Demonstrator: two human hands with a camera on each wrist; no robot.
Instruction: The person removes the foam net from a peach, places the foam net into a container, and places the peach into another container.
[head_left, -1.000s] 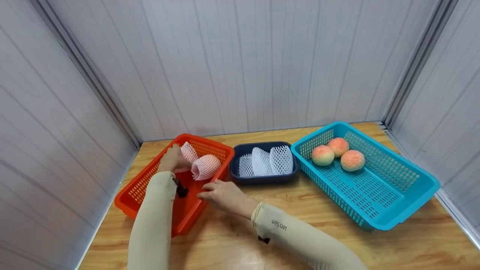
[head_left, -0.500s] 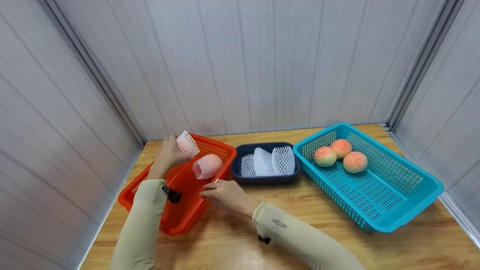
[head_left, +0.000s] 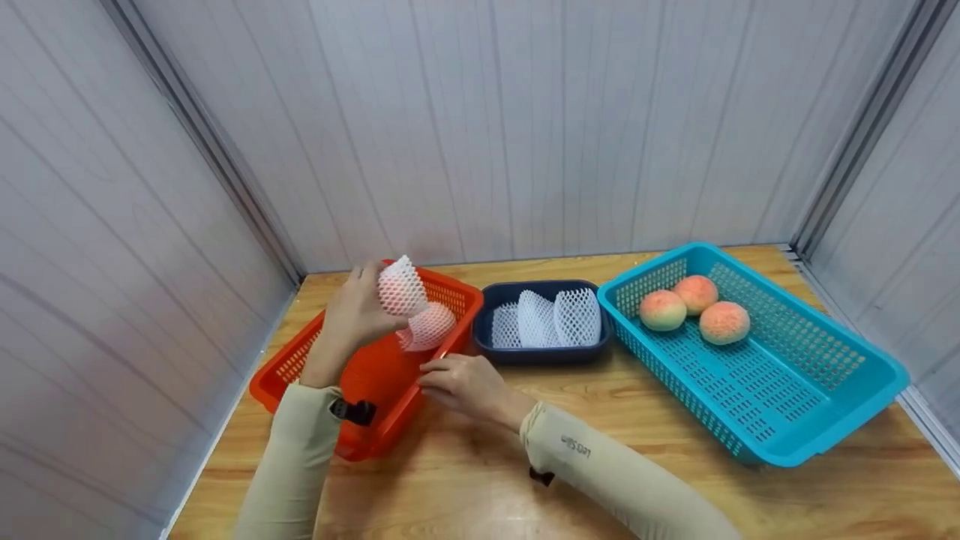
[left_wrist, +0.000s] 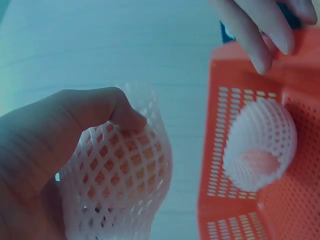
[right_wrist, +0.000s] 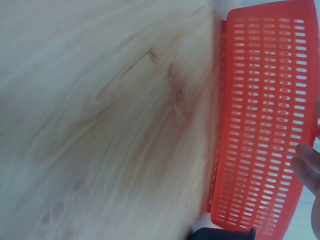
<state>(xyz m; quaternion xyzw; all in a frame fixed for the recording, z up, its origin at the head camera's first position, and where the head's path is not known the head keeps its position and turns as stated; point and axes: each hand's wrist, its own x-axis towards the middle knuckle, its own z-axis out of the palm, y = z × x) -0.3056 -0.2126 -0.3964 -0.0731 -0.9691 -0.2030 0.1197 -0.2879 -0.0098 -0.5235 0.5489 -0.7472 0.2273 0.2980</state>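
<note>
My left hand grips a peach in a white foam net sleeve, raised over the far part of the red basket. In the left wrist view its thumb presses on the net, with the peach showing pink and yellow through the holes. Another sleeved peach lies inside that basket near the far right corner. At the basket's right side, my right hand holds the rim. The right wrist view shows fingertips against the outer wall; the rest of that hand is mostly out of that view.
A navy tray holds several white net sleeves beside the red basket. Further right, a turquoise basket contains three bare peaches. Pale panel walls enclose the wooden table at the back and sides.
My left hand has lifted the sleeved peach up from inside the red basket and brought it slightly right. The right hand has stayed at the basket's rim. The head view has shifted a little.
</note>
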